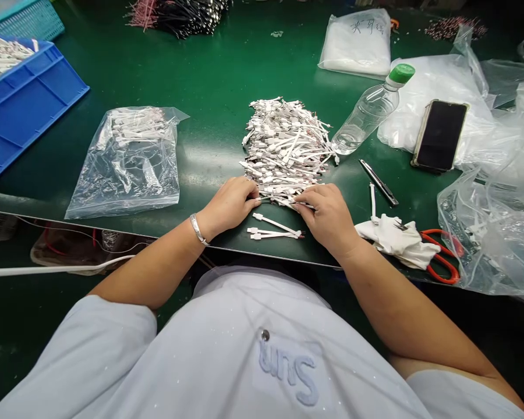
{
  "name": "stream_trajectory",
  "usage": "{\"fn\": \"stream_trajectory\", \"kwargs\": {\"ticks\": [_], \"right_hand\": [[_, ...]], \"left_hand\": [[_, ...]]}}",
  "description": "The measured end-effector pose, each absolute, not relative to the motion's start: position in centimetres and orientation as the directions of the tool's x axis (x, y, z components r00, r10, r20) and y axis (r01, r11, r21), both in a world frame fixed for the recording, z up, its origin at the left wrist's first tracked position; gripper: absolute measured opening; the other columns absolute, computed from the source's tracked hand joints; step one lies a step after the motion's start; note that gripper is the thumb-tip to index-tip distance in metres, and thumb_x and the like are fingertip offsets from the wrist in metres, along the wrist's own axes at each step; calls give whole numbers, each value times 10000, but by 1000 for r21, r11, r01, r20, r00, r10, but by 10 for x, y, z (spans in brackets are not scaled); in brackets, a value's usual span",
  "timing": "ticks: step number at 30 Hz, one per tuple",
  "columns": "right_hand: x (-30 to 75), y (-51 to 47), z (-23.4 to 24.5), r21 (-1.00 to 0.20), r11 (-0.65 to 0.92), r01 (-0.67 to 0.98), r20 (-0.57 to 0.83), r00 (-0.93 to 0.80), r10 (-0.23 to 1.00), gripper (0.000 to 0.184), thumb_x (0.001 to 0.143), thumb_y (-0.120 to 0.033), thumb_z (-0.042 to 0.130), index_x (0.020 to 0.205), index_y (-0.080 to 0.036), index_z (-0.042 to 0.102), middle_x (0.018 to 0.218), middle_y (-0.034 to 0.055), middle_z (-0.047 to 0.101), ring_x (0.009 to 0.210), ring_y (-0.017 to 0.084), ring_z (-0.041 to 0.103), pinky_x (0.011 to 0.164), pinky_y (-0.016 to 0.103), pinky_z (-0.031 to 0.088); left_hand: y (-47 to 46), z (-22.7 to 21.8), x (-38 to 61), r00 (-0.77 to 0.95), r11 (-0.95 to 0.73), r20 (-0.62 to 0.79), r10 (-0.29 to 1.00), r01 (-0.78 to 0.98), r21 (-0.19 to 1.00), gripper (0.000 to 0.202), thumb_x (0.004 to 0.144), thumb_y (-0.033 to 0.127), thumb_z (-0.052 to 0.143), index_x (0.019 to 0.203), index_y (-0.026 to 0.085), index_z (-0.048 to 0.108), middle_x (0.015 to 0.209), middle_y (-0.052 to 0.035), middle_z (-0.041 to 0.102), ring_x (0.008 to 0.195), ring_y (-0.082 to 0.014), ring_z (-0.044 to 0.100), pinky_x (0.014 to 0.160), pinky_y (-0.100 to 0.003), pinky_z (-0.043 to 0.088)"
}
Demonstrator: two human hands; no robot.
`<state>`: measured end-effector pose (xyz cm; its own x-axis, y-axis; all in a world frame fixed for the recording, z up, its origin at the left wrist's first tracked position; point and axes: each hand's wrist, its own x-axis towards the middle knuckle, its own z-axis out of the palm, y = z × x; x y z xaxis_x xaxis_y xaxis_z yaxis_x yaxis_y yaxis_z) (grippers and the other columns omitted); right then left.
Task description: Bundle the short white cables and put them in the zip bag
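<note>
A heap of short white cables with small connectors [288, 142] lies on the green table in front of me. At the heap's near edge, my left hand [231, 205] is closed, with thumb and forefinger pinching the end of a white cable. My right hand [327, 216] is closed too, its fingertips pinched on a white cable at the same edge. Whether both hands hold one cable or two, I cannot tell. Just below my fingers, several loose white cables [274, 234] lie side by side near the table edge.
Left are a zip bag of cables [126, 157] and a blue crate [30, 107]. Right are a plastic bottle [369, 113] leaning beside the heap, a phone [441, 137], a utility knife [379, 183], a white cloth [395, 238], red-handled scissors [445, 273] and clear plastic bags [498, 233].
</note>
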<state>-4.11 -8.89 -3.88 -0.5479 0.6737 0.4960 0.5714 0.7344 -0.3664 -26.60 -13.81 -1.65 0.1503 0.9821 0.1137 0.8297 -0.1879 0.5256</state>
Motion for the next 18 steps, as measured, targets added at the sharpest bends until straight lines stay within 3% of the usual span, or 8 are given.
{"fn": "stream_trajectory", "kwargs": {"ticks": [2,4,6,8,12,18], "right_hand": [[-38,-96,-31,-434,728,531,520,-513,684,104,865,-234,602,821,-223,696,816,56,702,813,235,590,801,417,465],[-34,-106,-22,-584,658,476,489,-441,753,95,854,-251,621,849,-228,712,832,47,723,800,220,622,791,401,486],[-29,-114,-14,-788,478,388,348,-360,866,109,841,-292,647,894,-240,727,848,35,735,800,207,656,783,384,513],[-24,-120,-9,-929,248,276,153,-326,933,160,829,-335,667,949,-252,733,842,25,739,803,199,684,790,375,537],[-19,-125,-7,-993,8,115,-31,-332,943,212,768,-367,735,947,-254,739,870,19,742,797,189,705,804,366,559],[-18,-136,-2,-995,-13,96,-44,-328,944,244,687,-363,797,889,-234,748,801,16,736,714,171,679,718,332,565]], "left_hand": [[-145,-11,-264,133,-175,114,985,771,612,72,834,204,559,772,168,553,791,-26,568,767,-158,489,778,-320,400],[-153,-3,-262,135,-102,25,990,603,791,114,858,256,539,797,162,562,765,-14,572,719,-134,494,720,-290,414],[-160,5,-261,165,41,-106,981,353,935,169,860,315,552,825,152,580,748,-6,580,675,-107,504,667,-256,425],[-165,11,-261,186,175,-202,961,154,972,210,831,347,603,875,142,611,749,-6,595,662,-92,520,645,-235,433],[-168,14,-260,179,269,-268,947,16,963,302,775,360,685,985,145,655,768,-16,632,681,-93,548,646,-228,446],[-168,14,-258,156,264,-277,948,101,959,306,756,398,702,913,136,689,763,-20,646,651,-88,537,625,-222,443]]}}
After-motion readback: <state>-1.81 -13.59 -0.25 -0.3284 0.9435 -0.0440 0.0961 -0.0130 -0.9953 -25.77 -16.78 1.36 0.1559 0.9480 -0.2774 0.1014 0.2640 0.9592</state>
